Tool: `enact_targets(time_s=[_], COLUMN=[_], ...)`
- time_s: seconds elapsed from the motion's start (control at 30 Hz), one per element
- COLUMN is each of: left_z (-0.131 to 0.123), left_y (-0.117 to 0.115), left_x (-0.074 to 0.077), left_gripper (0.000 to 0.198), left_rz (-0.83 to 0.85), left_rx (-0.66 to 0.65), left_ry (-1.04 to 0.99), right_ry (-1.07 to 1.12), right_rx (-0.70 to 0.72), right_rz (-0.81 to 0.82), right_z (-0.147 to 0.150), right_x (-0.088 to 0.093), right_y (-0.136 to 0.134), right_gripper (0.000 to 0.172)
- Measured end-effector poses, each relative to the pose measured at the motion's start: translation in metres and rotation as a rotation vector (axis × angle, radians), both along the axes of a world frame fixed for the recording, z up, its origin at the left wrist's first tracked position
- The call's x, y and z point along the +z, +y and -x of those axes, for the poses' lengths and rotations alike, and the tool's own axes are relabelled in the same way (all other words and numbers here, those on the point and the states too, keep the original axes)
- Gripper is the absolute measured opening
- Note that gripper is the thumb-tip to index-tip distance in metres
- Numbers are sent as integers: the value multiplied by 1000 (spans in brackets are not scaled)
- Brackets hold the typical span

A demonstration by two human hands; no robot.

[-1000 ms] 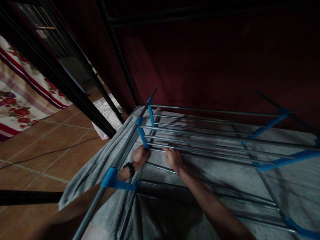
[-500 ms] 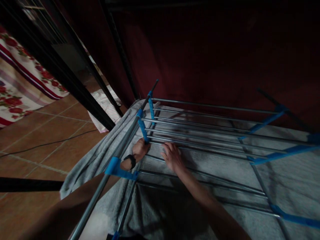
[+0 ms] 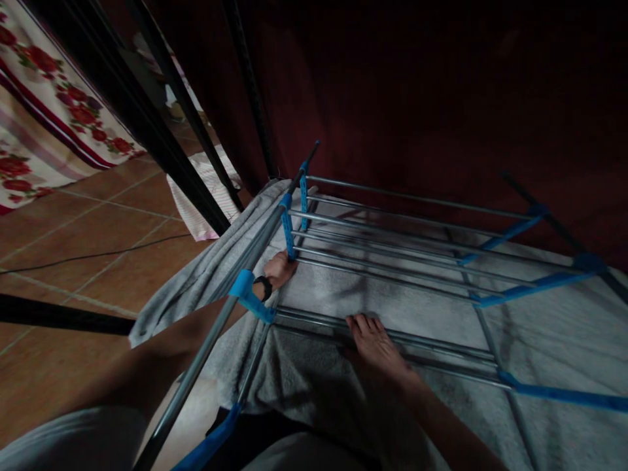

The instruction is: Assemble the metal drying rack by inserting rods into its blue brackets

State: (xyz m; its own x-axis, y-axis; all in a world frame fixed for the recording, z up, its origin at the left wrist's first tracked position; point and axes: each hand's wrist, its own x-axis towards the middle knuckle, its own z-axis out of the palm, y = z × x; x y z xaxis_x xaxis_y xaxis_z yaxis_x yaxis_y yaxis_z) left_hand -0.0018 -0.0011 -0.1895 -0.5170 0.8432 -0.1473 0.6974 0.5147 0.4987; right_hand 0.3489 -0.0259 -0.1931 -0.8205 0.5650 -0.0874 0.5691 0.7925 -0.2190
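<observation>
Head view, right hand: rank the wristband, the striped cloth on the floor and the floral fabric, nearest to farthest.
1. Wristband, on the left wrist, left of the right hand.
2. Striped cloth, on the floor, farther left.
3. Floral fabric, top-left corner.

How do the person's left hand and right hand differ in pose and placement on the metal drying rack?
The left hand sits farther off beside a blue plastic bracket; the right hand lies nearer, on silver metal rods. The left hand looks curled, the right hand flat, fingers spread. Only the left wrist bears a black wristband. Both are over the grey towel.
</observation>
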Motion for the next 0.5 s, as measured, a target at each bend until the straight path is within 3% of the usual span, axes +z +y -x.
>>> enact_targets(time_s=[0.2,0.4,0.5], left_z=[-3,8,10], left_y=[1,6,10], left_x=[7,7,7], left_gripper=[37,38,34], left_rz=[114,114,145], left_rx=[6,-86,-86], left_ry=[164,209,226], right_ry=[-92,-153,-199], right_rx=[20,107,160], right_rz=[-39,25,22], right_z=[21,39,43], right_x=[10,30,32], right_y=[2,26,26], right_gripper=[40,32,35])
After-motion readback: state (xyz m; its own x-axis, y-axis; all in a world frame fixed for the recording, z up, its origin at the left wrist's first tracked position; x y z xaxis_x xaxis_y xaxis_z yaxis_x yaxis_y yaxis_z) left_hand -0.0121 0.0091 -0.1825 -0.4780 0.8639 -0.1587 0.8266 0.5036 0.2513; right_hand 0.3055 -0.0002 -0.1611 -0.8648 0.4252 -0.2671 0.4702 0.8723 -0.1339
